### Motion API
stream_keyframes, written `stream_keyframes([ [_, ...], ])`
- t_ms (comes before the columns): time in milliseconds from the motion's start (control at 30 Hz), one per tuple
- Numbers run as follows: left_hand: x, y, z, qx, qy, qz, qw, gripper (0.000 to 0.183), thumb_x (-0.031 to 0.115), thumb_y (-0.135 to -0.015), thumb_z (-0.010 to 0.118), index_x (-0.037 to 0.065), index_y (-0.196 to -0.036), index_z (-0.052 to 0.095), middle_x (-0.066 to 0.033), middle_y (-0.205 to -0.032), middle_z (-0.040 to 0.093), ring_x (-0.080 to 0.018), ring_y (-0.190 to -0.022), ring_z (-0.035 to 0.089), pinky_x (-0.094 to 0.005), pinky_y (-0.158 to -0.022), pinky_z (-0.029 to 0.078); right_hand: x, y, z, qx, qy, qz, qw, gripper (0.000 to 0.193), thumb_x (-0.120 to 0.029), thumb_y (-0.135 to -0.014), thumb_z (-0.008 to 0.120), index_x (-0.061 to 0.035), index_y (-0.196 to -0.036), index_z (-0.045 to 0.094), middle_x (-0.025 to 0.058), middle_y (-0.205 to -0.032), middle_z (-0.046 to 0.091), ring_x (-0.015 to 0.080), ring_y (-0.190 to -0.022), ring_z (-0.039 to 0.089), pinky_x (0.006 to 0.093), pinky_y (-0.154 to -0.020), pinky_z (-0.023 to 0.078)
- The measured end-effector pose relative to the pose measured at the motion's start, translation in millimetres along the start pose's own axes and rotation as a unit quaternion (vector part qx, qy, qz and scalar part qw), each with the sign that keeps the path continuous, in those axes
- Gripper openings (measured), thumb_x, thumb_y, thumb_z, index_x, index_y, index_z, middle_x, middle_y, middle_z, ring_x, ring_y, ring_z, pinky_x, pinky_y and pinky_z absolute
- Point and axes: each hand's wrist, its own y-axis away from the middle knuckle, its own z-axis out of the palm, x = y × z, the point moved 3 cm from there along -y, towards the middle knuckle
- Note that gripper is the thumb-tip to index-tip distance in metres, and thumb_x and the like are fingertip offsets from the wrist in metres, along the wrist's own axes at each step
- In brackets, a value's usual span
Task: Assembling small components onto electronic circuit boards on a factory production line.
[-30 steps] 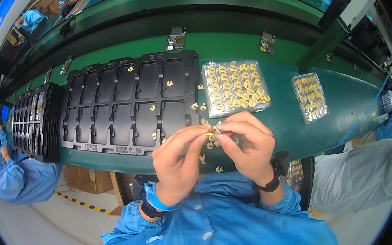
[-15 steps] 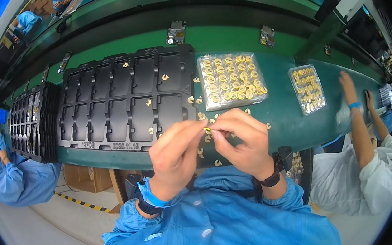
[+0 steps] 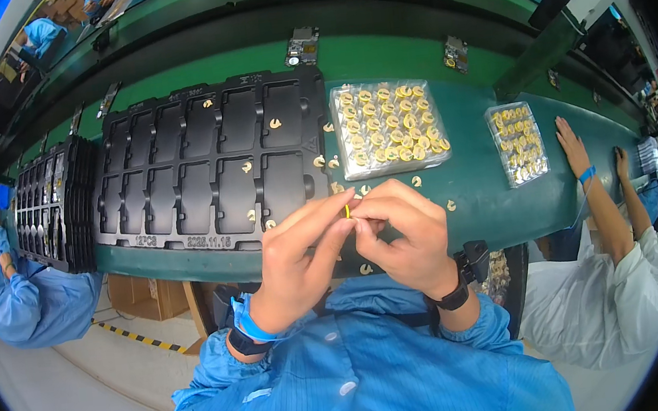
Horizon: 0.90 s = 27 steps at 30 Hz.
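Note:
In front of my chest, a small yellow-edged disc (image 3: 348, 212), seen nearly edge-on, is pinched between the fingertips of both hands. My left hand (image 3: 293, 249) grips it with thumb and index finger from the left. On its other side, the thumb and index finger of my right hand (image 3: 408, 237) are closed at its edge, hiding part of it. Just beyond my hands stands a clear plastic tray (image 3: 396, 171) with rows of yellow-rimmed round pieces. Small cream notched scraps (image 3: 365, 269) lie around my hands.
A large black compartment tray (image 3: 192, 162) lies to the left, a few cream scraps on it. Further left are stacked black trays (image 3: 76, 200). Circuit boards (image 3: 302, 46) lie along the green bench's far side. A co-worker's hand (image 3: 572, 149) rests beside a smaller clear tray (image 3: 518, 177) on the right.
The disc has turned from lying slanted to standing upright between my fingertips. My hands stay in nearly the same place. At the right, the co-worker's blurred hand has come down onto the bench.

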Motion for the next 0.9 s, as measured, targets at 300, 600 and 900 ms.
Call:
stream_keyframes([
  [300, -13, 9, 2, 0.011, 0.175, -0.114, 0.978, 0.028, -0.001, -0.101, 0.068, -0.005, -0.128, 0.073, -0.0152, -0.116, 0.078, -0.0195, -0.101, 0.075, -0.0307, -0.092, 0.059, -4, 5, 7, 0.018, 0.005, 0.006, 1.000, 0.021, 0.004, -0.085, 0.079, -0.0030, -0.103, 0.072, 0.0110, -0.090, 0.070, 0.0212, -0.072, 0.072, 0.0320, -0.062, 0.057],
  [600, -26, 16, -3, 0.080, 0.264, -0.104, 0.955, 0.016, -0.009, -0.096, 0.072, -0.009, -0.113, 0.074, -0.0181, -0.106, 0.080, -0.0211, -0.095, 0.079, -0.0309, -0.086, 0.065, -5, 2, 6, 0.006, 0.004, -0.063, 0.998, 0.025, 0.007, -0.083, 0.079, -0.0011, -0.105, 0.072, 0.0123, -0.089, 0.070, 0.0254, -0.071, 0.069, 0.0344, -0.061, 0.056],
  [900, -15, 16, -12, 0.051, 0.168, -0.027, 0.984, 0.020, -0.010, -0.094, 0.074, -0.007, -0.114, 0.075, -0.0182, -0.108, 0.081, -0.0192, -0.097, 0.079, -0.0289, -0.083, 0.064, -15, -1, 1, -0.014, 0.030, -0.114, 0.993, 0.027, 0.007, -0.081, 0.078, -0.0018, -0.106, 0.074, 0.0121, -0.092, 0.071, 0.0246, -0.072, 0.069, 0.0340, -0.061, 0.056],
])
